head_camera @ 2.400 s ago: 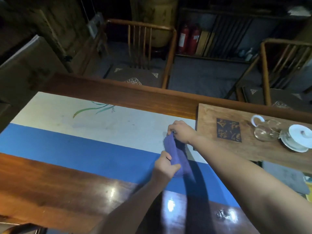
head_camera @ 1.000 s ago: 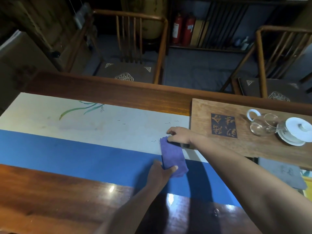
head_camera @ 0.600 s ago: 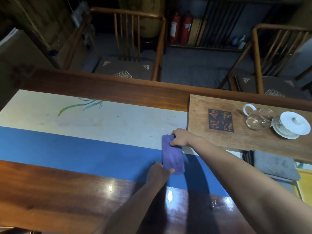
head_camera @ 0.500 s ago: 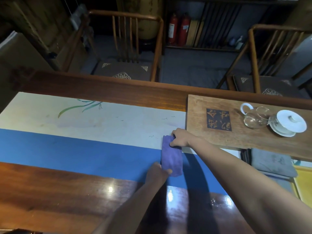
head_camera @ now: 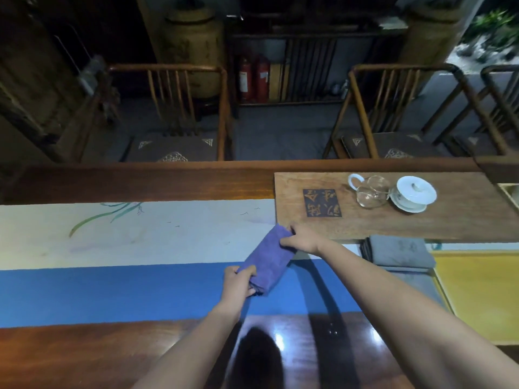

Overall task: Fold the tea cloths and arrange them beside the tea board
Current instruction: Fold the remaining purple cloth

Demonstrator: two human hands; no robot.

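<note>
While both hands pinch ends of folded purple cloth (head_camera: 268, 258), left hand (head_camera: 238, 282) near end, right hand (head_camera: 302, 241) far end by tea board (head_camera: 449, 220) corner: keep edges aligned, swing parallel to board, set beside grey cloth stack (head_camera: 398, 252), press flat.

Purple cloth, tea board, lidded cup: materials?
Purple cloth: soft matte fabric, probably microfibre or terry; it bends where both hands grip it. Tea board: unvarnished-looking wood, visible grain, dark stamped seal. Lidded cup: glossy white, likely glazed porcelain.
</note>
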